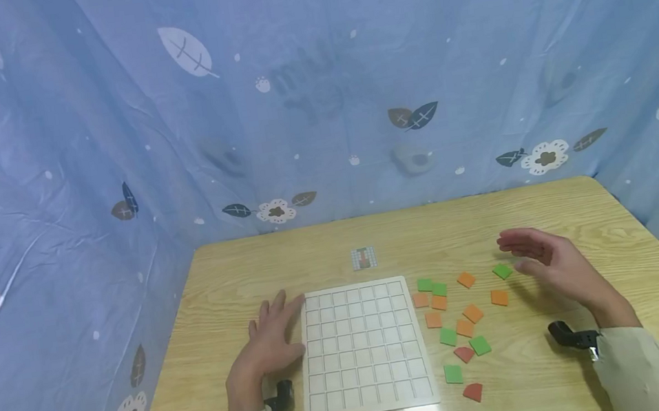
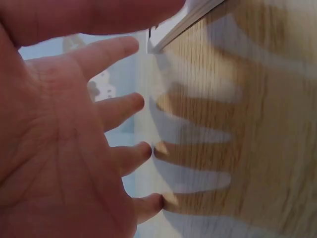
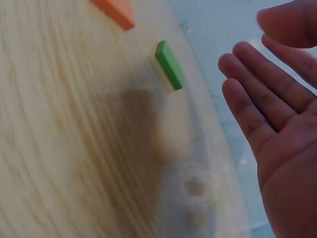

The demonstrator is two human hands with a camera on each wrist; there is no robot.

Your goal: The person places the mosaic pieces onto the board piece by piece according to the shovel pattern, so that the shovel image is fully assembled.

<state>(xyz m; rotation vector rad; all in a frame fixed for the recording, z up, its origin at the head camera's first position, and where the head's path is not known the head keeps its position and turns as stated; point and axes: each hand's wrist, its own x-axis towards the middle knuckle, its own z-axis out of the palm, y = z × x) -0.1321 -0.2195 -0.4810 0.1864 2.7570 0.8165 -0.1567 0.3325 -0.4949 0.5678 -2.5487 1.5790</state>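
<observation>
A white square board point(image 1: 364, 349) marked with a grid lies on the wooden table. At its left edge my left hand point(image 1: 270, 340) has its fingers spread, the thumb and index finger right at the rim. In the left wrist view the straight fingers point(image 2: 121, 106) point to the table. My right hand point(image 1: 552, 264) hovers over the table's right side, fingers extended and nothing held. Nearest to it is a green square tile point(image 1: 502, 271), seen also in the right wrist view beside an orange tile point(image 3: 116, 12).
Several orange tiles point(image 1: 472, 314), green tiles point(image 1: 448, 336) and two red quarter-circle tiles point(image 1: 473, 392) lie scattered right of the board. Behind the board is a small picture card point(image 1: 364, 258). A blue patterned curtain point(image 1: 315, 96) hangs around the table point(image 1: 261, 259).
</observation>
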